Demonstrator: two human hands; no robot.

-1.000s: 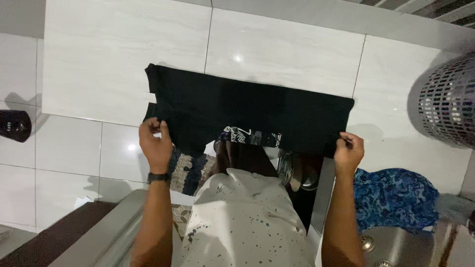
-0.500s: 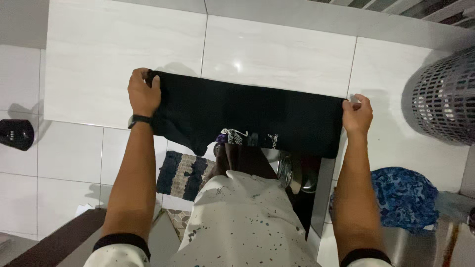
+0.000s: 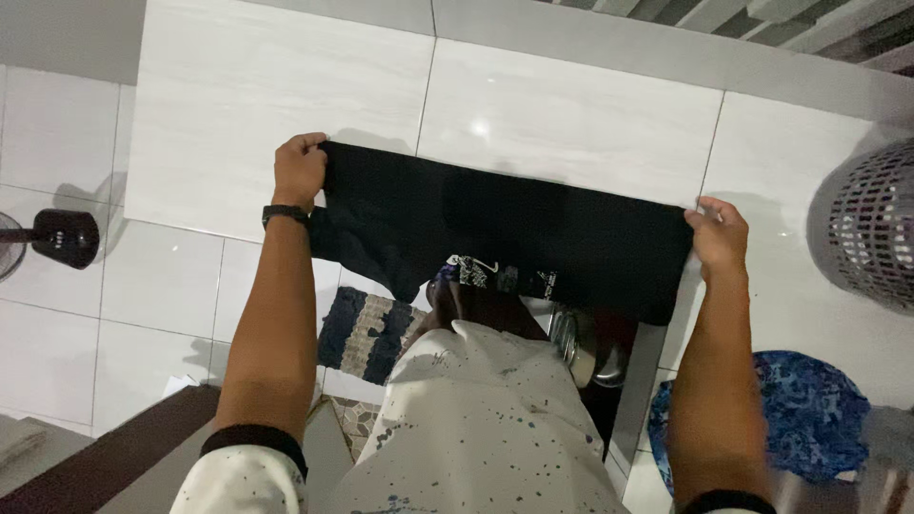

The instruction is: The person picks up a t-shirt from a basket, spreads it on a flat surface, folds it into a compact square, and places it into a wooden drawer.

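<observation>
A black garment (image 3: 514, 228) with a small white print near its lower edge is stretched out flat in front of me, above the white tiled floor. My left hand (image 3: 299, 169), with a black watch on the wrist, pinches the garment's upper left corner. The upper right corner is pinched by my right hand (image 3: 719, 234). Both arms are extended forward, and the cloth hangs between them with its lower edge sagging at the left.
A perforated grey laundry basket (image 3: 871, 233) stands at the right edge. A blue patterned cloth (image 3: 809, 409) lies at lower right. A dark round fan base (image 3: 65, 238) sits at the left. A patterned mat (image 3: 367, 328) lies below the garment, above my white speckled shirt (image 3: 476, 428).
Both hands went from the garment's lower corners to its upper corners and reached forward. The view has shifted slightly since half a second ago.
</observation>
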